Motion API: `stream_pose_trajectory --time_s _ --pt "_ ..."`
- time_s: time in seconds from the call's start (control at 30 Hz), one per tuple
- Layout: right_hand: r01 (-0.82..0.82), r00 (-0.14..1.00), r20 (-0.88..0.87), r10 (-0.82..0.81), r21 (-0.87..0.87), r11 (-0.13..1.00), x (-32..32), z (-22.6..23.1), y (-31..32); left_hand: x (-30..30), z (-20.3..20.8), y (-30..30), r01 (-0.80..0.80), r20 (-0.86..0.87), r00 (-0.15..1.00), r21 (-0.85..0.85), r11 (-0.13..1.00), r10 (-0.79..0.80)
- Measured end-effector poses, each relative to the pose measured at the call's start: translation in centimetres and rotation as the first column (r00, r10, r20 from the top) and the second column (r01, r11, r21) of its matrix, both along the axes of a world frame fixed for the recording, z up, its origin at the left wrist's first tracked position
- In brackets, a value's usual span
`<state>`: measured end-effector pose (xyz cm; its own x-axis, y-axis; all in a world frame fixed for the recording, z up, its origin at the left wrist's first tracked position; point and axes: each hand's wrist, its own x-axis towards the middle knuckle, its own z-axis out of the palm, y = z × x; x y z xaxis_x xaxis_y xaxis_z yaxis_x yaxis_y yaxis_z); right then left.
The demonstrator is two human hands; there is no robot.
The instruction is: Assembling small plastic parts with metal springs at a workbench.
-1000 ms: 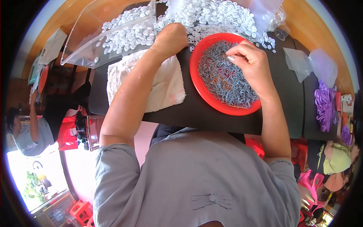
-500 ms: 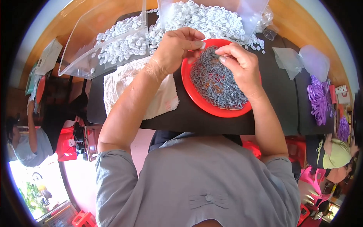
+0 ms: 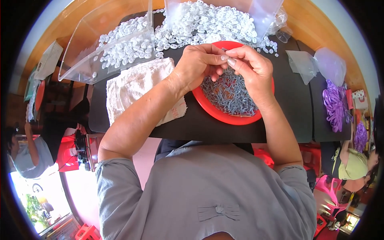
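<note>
My left hand [image 3: 202, 66] and my right hand [image 3: 255, 72] meet fingertip to fingertip over a red plastic bowl [image 3: 211, 111]. The left thumb and fingers are pinched on a small white plastic piece, mostly covered by the fingertips now. My right thumb and forefinger are pressed together too; what they hold is too small to make out. Many small grey screws [image 3: 232, 96] lie in the bowl. Beyond it spreads a heap of white oval plastic pieces [image 3: 212, 24] with holes in them.
A clear plastic bin [image 3: 66, 74] with more white pieces lies tipped at the far left. A folded pale cloth [image 3: 130, 90] is left of the bowl. Clear bags [image 3: 302, 66] and purple ribbon [image 3: 335, 106] are at the right. Other people sit at both sides.
My left hand has moved right and slightly down, bringing its white piece to my right fingertips. The right hand has risen a little from over the screws, closing its pinch.
</note>
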<state>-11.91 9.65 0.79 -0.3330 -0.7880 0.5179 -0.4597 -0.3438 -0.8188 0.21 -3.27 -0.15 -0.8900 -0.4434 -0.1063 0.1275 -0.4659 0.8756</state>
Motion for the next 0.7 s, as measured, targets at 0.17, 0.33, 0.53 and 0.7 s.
stream_pose_trajectory --time_s 0.17,0.33,0.53,0.7 --pt "-0.017 0.993 0.119 0.006 0.095 0.995 -0.5 0.4 0.2 0.0 0.3 0.0 0.016 0.015 1.000 -0.073 0.997 -0.015" --pt "0.006 0.983 0.180 -0.030 0.132 0.991 -0.6 0.8 0.4 0.4 1.3 0.6 -0.008 0.057 0.998 -0.395 0.919 0.033" --pt "-0.068 0.897 0.442 -0.025 0.193 0.979 -0.8 1.0 0.3 0.3 0.1 0.9 -0.258 -0.227 0.966 -0.870 0.421 0.122" --pt "-0.099 0.866 0.499 0.000 0.172 0.980 -1.0 0.8 0.4 -0.1 -0.3 1.0 -0.319 -0.297 0.948 -0.863 0.392 0.119"
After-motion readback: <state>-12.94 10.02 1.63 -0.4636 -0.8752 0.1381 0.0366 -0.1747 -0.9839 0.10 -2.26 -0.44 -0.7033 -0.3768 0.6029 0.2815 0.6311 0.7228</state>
